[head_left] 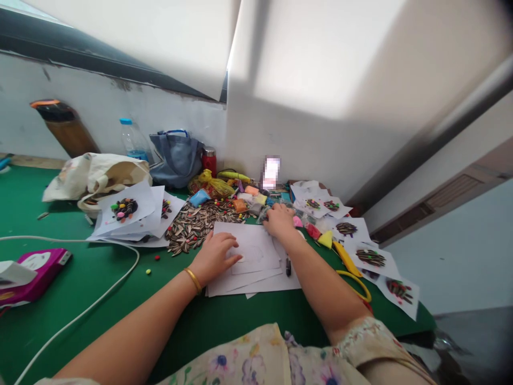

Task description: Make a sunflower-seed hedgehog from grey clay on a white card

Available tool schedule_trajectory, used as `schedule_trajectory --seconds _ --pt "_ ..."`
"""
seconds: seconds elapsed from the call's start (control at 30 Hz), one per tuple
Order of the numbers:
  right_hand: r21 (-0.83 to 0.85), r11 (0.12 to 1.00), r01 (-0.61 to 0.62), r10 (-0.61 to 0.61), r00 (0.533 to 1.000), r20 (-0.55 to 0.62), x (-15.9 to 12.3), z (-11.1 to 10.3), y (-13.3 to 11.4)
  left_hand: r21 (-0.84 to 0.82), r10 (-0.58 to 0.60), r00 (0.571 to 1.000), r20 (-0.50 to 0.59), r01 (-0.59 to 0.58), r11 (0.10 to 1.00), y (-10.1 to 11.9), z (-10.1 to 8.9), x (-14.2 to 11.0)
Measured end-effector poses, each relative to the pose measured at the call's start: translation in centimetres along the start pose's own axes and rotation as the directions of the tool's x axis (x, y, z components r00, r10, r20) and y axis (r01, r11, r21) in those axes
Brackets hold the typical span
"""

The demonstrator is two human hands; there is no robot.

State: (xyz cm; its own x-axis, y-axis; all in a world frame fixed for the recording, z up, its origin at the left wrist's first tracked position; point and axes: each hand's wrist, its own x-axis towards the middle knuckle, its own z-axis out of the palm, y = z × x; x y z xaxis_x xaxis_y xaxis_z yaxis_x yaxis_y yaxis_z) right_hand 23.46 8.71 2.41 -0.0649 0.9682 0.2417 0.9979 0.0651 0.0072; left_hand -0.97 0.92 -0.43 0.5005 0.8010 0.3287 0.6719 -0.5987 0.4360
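**While decorated sheets [360, 227] flank it, the middle sheet [258, 250] lies almost bare**

As the head view shows, the middle sheet rests on other paper toward the desk's [100, 267] near edge, between the two hands. It carries only faint lines and a small white bit [241, 259] by the left thumb; no seeds are on it yet, so this one looks barely begun.

The left hand [214, 258] lies palm down on its left side, fingers loosely spread, holding nothing visible. The right hand [279, 220] reaches past its far right corner to the small packets [240, 206]; whether it grips one, I cannot tell.

Done, by the look of it, are the sheets fanned along the desk's right edge and the paper stack [107, 228] toward the left, all bearing dark, dotted shapes. Plenty of loose seeds [190, 222] remain toward the far edge.
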Motion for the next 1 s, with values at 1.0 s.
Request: schedule_trajectory --seconds 1.0 --pt "0.715 0.620 0.323 -0.225 0.946 -0.233 -11.1 0.2 -5.2 -0.071 0.027 0.973 -0.228 -0.044 0.997 2.9 -0.4 -0.4"
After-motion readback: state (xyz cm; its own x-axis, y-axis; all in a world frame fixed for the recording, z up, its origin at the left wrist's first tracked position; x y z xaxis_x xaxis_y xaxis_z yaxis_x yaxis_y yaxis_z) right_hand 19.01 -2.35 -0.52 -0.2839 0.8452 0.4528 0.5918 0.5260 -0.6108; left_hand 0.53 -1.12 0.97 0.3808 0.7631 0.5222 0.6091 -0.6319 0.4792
